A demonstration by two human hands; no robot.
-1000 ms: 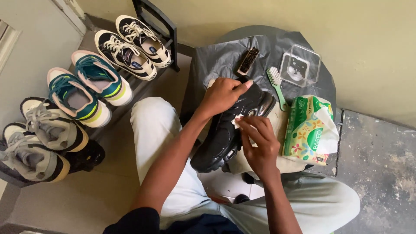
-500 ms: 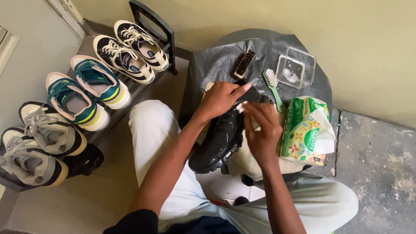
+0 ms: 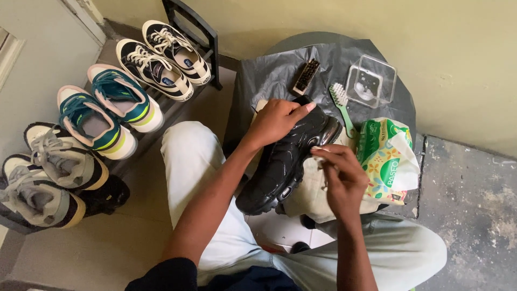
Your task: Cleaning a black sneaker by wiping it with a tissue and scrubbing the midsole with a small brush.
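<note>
While left hand (image 3: 277,121) grips black shoe (image 3: 285,161), table edge near.

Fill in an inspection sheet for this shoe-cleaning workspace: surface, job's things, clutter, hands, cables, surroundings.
Surface: round table under a dark plastic sheet.
Job's things: glossy black shoe; small white wipe, mostly hidden in the right hand.
Clutter: dark brush, green toothbrush, clear tub, green tissue pack.
Hands: left hand steadies the shoe; right hand pinches the wipe.
Cables: nothing seen.
Surroundings: shoe rack with several pairs, yellow wall.
</note>
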